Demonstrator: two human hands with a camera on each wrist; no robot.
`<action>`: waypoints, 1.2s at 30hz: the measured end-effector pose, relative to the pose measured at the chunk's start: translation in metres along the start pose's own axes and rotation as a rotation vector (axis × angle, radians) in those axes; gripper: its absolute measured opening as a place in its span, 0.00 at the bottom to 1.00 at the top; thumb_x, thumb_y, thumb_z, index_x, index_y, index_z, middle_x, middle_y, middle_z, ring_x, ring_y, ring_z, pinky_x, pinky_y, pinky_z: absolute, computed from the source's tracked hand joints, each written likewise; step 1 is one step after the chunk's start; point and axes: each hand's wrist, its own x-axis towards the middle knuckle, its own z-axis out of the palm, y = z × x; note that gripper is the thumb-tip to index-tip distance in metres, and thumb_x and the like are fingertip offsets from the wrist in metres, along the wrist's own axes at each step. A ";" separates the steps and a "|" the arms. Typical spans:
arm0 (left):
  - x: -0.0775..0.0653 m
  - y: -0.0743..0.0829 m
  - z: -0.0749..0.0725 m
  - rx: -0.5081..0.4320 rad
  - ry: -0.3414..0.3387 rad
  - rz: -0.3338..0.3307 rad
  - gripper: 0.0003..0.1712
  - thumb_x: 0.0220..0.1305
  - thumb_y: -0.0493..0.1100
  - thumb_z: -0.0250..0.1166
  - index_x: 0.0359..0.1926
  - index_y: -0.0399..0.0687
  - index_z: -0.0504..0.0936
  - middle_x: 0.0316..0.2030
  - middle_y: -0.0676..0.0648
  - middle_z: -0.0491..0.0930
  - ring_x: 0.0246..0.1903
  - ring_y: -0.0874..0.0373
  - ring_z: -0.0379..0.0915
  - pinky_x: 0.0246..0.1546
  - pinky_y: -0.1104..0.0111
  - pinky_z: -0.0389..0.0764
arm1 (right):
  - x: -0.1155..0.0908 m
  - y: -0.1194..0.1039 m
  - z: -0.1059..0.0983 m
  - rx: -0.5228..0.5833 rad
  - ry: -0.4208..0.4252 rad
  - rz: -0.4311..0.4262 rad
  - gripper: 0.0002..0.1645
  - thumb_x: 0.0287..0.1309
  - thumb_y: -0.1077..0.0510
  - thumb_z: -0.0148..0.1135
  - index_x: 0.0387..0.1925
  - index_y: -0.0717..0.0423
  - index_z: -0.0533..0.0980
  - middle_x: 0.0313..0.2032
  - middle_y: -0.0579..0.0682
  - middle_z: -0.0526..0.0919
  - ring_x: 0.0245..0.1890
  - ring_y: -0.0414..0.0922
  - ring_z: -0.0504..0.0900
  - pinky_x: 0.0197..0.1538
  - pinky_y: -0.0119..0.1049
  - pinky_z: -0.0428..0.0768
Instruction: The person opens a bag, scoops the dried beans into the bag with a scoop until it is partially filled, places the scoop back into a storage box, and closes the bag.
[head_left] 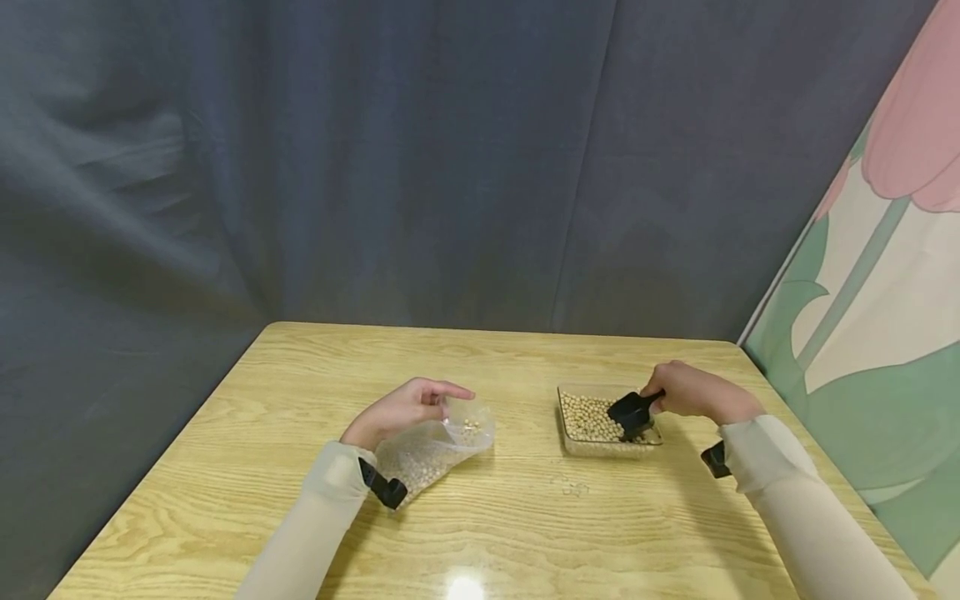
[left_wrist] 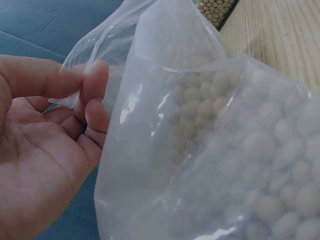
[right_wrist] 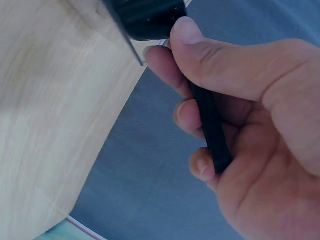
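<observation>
My left hand (head_left: 408, 408) pinches the rim of a clear plastic bag (left_wrist: 135, 165) between thumb and fingers, keeping its mouth spread. Inside the bag lie many pale round soybeans (left_wrist: 200, 105), and the bag rests tilted on the table. On the right, a clear rectangular container (head_left: 607, 450) holds a layer of the same soybeans (head_left: 592, 417). My right hand (head_left: 686, 390) grips the handle of a black scoop (head_left: 633, 414), its fingers curled round it in the right wrist view. The scoop's head is down at the beans, over the container's right side; its contents are hidden.
A light wooden table (head_left: 525, 533) carries both bag and container. Dark blue curtain (head_left: 420, 167) hangs behind and to the left. A flowered panel (head_left: 862, 333) stands along the right edge. Faint small marks show on the tabletop in front of the container.
</observation>
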 end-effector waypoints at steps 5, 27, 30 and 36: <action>0.001 -0.001 -0.001 -0.001 -0.001 -0.004 0.23 0.68 0.28 0.50 0.62 0.36 0.73 0.54 0.29 0.71 0.21 0.63 0.53 0.30 0.69 0.65 | -0.001 0.008 0.006 0.056 0.028 -0.012 0.17 0.52 0.66 0.66 0.45 0.70 0.81 0.45 0.68 0.83 0.42 0.59 0.84 0.40 0.42 0.83; 0.001 -0.002 0.000 0.016 -0.001 -0.002 0.23 0.68 0.28 0.51 0.62 0.36 0.73 0.64 0.35 0.68 0.19 0.64 0.53 0.32 0.68 0.67 | 0.004 0.014 0.015 0.115 0.050 -0.042 0.17 0.55 0.66 0.63 0.47 0.71 0.80 0.45 0.69 0.82 0.34 0.41 0.82 0.33 0.29 0.74; 0.001 -0.002 0.000 0.010 0.002 -0.009 0.23 0.68 0.29 0.51 0.62 0.37 0.74 0.64 0.35 0.68 0.21 0.63 0.54 0.34 0.67 0.67 | 0.005 0.013 0.015 0.116 0.047 -0.038 0.18 0.55 0.66 0.64 0.47 0.72 0.80 0.45 0.69 0.82 0.39 0.49 0.84 0.36 0.33 0.78; 0.001 -0.002 0.000 -0.002 -0.003 -0.005 0.22 0.68 0.29 0.51 0.62 0.36 0.73 0.64 0.35 0.68 0.21 0.63 0.53 0.32 0.67 0.66 | 0.007 0.012 0.018 0.147 0.032 -0.018 0.19 0.56 0.65 0.64 0.48 0.73 0.79 0.46 0.70 0.81 0.45 0.60 0.82 0.42 0.43 0.82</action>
